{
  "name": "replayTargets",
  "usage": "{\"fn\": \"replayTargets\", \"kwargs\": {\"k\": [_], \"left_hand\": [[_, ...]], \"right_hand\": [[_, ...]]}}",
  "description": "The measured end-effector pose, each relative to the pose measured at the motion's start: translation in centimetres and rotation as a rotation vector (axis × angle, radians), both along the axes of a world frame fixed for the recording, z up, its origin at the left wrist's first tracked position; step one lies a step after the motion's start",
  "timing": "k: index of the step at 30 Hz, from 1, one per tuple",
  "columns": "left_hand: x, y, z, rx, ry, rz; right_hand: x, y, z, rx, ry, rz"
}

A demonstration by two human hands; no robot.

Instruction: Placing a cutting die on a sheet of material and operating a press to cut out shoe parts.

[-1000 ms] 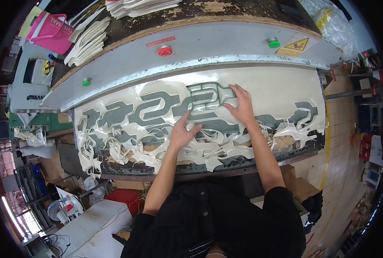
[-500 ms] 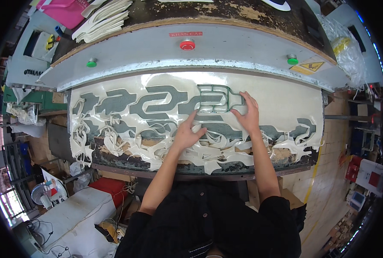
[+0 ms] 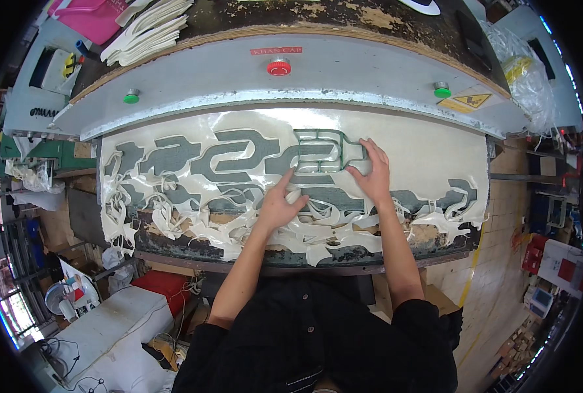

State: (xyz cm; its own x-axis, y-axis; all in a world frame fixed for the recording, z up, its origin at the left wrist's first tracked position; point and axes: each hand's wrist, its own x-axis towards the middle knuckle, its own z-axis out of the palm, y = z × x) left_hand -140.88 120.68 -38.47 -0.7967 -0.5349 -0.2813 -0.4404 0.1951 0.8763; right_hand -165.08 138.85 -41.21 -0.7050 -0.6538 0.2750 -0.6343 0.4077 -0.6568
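Note:
A cream sheet (image 3: 422, 147) lies on the bed of a die-cutting press, with several shaped holes punched through it. A metal cutting die (image 3: 319, 152) rests on the sheet near the middle. My right hand (image 3: 372, 171) lies flat with its fingers spread, touching the die's right side. My left hand (image 3: 280, 204) presses on the sheet just below and left of the die, fingers pointing at it. Ragged cream offcut strips (image 3: 318, 229) hang over the bed's front edge between my forearms.
The press's grey head (image 3: 344, 72) spans the back, carrying a red button (image 3: 279, 67) and two green buttons (image 3: 131, 97), (image 3: 441, 91). A stack of white cut pieces (image 3: 144, 29) sits on top at left. Bins and a white machine stand at lower left.
My view has swung so the press sits more centred. Both hands have stayed on the sheet beside the die, the right one now closer against it.

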Motion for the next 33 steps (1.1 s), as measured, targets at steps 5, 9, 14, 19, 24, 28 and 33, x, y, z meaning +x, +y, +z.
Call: {"fn": "replayTargets", "kwargs": {"k": [5,9,14,19,24,28,33], "left_hand": [[-0.1,-0.1,0.6,-0.025,-0.052,-0.022],[-0.2,-0.3,0.7,-0.082,-0.036,-0.049],[-0.1,-0.3,0.1,-0.05,-0.026,-0.062],[0.0,-0.2,-0.6,-0.061,0.002,-0.062],[0.0,-0.7,-0.3,0.074,-0.044,-0.048],[0.5,-1.1,-2.2,0.024,0.168,0.001],[0.1,-1.0,-1.1,0.222,0.051,-0.036]], "right_hand": [[0.2,-0.1,0.2,0.002,-0.019,-0.001],[0.1,-0.1,0.2,-0.003,-0.018,-0.012],[0.0,0.0,-0.2,-0.001,-0.048,-0.022],[0.0,0.1,-0.4,-0.001,-0.044,-0.025],[-0.2,0.2,-0.6,-0.02,-0.069,-0.033],[-0.2,-0.4,-0.4,-0.048,-0.121,-0.018],[-0.3,0.1,-0.4,-0.011,-0.072,-0.024]]}}
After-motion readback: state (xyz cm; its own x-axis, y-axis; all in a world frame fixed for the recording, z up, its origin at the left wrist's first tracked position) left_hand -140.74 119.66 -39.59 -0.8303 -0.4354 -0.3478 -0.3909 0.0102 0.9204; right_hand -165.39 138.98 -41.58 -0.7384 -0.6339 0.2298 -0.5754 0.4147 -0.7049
